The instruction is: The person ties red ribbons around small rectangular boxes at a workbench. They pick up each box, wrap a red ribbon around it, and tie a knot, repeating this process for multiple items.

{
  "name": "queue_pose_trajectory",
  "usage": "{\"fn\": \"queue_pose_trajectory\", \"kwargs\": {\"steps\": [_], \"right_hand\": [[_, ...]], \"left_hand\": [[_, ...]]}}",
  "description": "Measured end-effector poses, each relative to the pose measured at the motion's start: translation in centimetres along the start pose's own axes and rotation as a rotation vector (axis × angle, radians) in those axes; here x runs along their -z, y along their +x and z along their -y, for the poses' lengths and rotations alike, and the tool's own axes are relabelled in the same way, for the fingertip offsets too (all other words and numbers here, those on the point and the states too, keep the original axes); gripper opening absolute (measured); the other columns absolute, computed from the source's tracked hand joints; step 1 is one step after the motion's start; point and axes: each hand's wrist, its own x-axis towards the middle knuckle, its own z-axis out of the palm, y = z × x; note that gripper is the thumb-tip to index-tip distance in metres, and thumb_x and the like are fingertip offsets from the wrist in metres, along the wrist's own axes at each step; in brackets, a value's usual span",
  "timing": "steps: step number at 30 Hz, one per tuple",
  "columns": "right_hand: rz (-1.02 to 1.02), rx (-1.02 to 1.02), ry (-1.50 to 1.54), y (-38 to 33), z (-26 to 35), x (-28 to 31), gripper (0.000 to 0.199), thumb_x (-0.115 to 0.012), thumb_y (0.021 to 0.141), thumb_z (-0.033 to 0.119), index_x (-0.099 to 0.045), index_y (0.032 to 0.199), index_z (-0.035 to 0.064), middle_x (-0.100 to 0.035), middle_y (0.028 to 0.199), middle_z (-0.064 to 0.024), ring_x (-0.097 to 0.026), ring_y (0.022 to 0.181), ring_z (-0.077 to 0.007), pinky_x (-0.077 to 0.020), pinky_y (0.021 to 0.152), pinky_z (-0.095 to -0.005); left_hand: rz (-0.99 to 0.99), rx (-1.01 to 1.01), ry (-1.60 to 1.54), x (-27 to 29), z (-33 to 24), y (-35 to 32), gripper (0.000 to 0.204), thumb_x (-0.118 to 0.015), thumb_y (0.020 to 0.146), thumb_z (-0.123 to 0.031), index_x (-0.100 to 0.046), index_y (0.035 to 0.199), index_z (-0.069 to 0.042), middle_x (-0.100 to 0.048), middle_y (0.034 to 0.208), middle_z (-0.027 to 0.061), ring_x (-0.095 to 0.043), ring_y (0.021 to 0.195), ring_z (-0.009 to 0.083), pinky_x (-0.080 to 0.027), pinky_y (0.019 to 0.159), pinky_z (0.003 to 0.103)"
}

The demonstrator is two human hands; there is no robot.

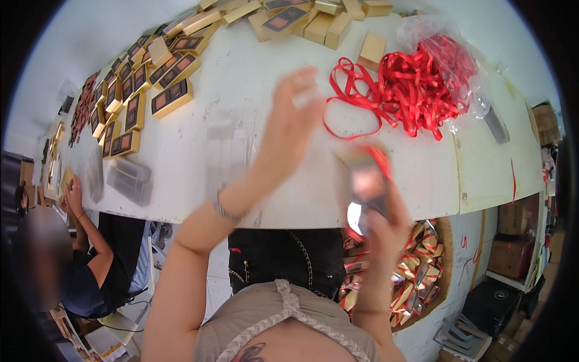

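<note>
My right hand (389, 220) grips a small box (367, 181) over the table's front edge. A red ribbon (380, 160) runs along the box's upper right side. Motion blurs the box, and a bright glare lies on its glossy face. Raised above the table, my left hand (294, 117) is empty, its blurred fingers loosely apart. Just to its right, loops of red ribbon (353, 99) trail from a heaped pile of ribbon (416, 81), partly covered by a clear plastic bag (470, 60).
Gold boxes with dark fronts (172, 99) cluster at the left; plain gold boxes (329, 29) lie along the back. Clear plastic cases (129, 181) stand near the left front edge. Below the table, a carton (445, 259) holds ribboned boxes (416, 289). Another person (90, 259) works at the left.
</note>
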Motion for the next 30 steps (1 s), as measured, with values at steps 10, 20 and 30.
{"fn": "queue_pose_trajectory", "kwargs": {"steps": [10,20,30], "right_hand": [[0.018,-0.002,-0.409,-2.8,3.9,13.4,0.044,-0.064,0.083,0.022,-0.056,0.116,-0.0063,-0.061,0.113,-0.0141,-0.059,0.101,-0.0217,-0.0448,0.086,-0.0327],[0.22,0.86,-1.231,13.2,-0.8,-0.8,0.023,-0.071,0.072,0.01,-0.064,0.093,0.0062,-0.062,0.078,-0.0074,-0.058,0.073,-0.0248,-0.0451,0.076,-0.0343],[0.385,-0.228,0.289,10.3,-1.6,-4.2,0.015,-0.058,0.09,0.018,-0.059,0.091,0.003,-0.061,0.079,-0.0034,-0.057,0.071,-0.0103,-0.0468,0.065,-0.0244]], "left_hand": [[0.034,-0.09,1.465,11.6,8.6,20.9,0.064,-0.068,0.069,-0.026,-0.046,0.126,-0.006,-0.06,0.105,0.0152,-0.054,0.107,0.0299,-0.045,0.089,0.036],[0.701,0.097,1.203,8.8,-4.4,-0.1,0.044,-0.051,0.075,0.013,-0.06,0.108,-0.014,-0.031,0.142,0.015,-0.06,0.095,0.0277,-0.049,0.078,0.031],[0.186,0.278,0.544,6.4,0.2,-2.4,0.061,-0.067,0.075,-0.001,-0.042,0.131,-0.007,-0.052,0.119,0.014,-0.053,0.107,0.0186,-0.048,0.083,0.029]]}}
